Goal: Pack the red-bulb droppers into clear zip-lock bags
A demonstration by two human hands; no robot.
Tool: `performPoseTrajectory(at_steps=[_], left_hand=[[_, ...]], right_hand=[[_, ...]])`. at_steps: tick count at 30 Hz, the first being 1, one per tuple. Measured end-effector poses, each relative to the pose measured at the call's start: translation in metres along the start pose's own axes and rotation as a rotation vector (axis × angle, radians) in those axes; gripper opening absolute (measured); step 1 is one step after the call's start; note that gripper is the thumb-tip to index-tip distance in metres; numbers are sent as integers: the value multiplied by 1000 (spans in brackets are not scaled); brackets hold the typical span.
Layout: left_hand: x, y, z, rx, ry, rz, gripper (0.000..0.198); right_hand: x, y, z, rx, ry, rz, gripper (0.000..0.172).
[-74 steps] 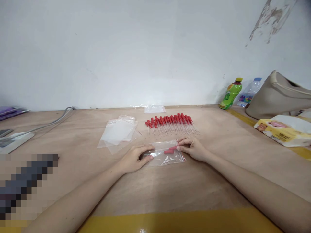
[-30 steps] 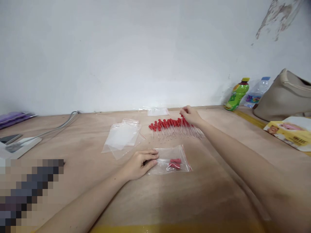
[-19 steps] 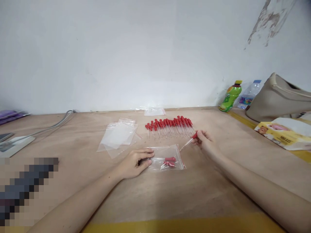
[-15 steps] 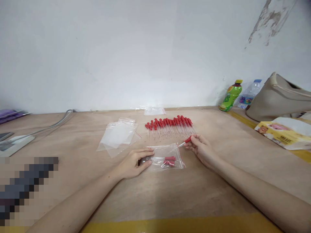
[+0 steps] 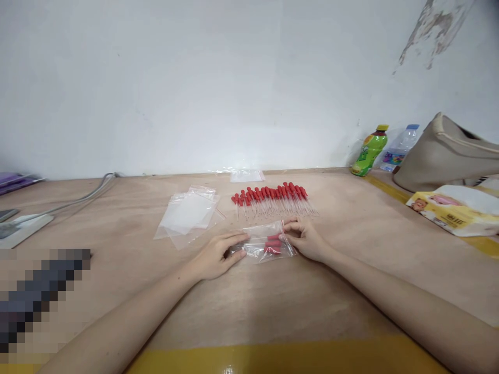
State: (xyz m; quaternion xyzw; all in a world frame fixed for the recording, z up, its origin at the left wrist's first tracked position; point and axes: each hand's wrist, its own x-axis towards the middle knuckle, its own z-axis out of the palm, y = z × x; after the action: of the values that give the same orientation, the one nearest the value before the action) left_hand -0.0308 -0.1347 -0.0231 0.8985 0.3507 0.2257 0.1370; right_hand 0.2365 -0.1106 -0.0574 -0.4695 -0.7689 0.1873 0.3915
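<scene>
A clear zip bag (image 5: 254, 253) lies on the table, its mouth to the right. Inside it are droppers (image 5: 273, 243) with red rubber bulbs and clear tubes pointing left. My left hand (image 5: 220, 254) grips the bag's left end between thumb and fingers. At the mouth, my right hand (image 5: 304, 238) pinches the bulb end of another dropper (image 5: 273, 237), which lies inside the bag above the others. Part of that bulb is hidden by the fingertips. Just behind, a row of several red-bulbed droppers (image 5: 273, 195) lies with tubes toward me.
Flat zip bags (image 5: 187, 210) are stacked left of the dropper row, and another bag (image 5: 247, 175) lies by the wall. On the right stand a green bottle (image 5: 369, 151), a clear bottle (image 5: 401, 148), a beige bag (image 5: 436, 156) and a yellow-white packet (image 5: 452, 213). A cable (image 5: 86, 195) runs at left.
My right hand has moved left to the bag's mouth, and the dropper it carried outside is now inside the bag. The left hand stays on the bag's left end.
</scene>
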Motion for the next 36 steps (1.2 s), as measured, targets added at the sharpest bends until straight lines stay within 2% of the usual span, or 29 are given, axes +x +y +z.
performPoseTrajectory(at_steps=[4,7,12,16,19,21,27,36], left_hand=[[3,-4,4,18,0,2,35],[4,-6,5,16,9,9,36],[5,-8,3,27,-18,21,36],[4,-7,1,20,-5,20,36],[3,-6,2,8,45,49,35],[2,-5,3,-5,56,64,32],[2,-6,4,-7,43,28,32],[1,-5,3,20,47,1,34]], right_hand=[[0,1,3,-81,-25,-75,16],[8,1,-6,-135,45,-51,18],[59,4,-26,-456,217,128,19],[105,11,-28,-668,211,257,28],[122,16,-23,-717,140,288,30],[126,18,-18,-734,105,295,29],[122,12,-6,-794,117,246,26],[118,16,-5,-582,176,274,24]])
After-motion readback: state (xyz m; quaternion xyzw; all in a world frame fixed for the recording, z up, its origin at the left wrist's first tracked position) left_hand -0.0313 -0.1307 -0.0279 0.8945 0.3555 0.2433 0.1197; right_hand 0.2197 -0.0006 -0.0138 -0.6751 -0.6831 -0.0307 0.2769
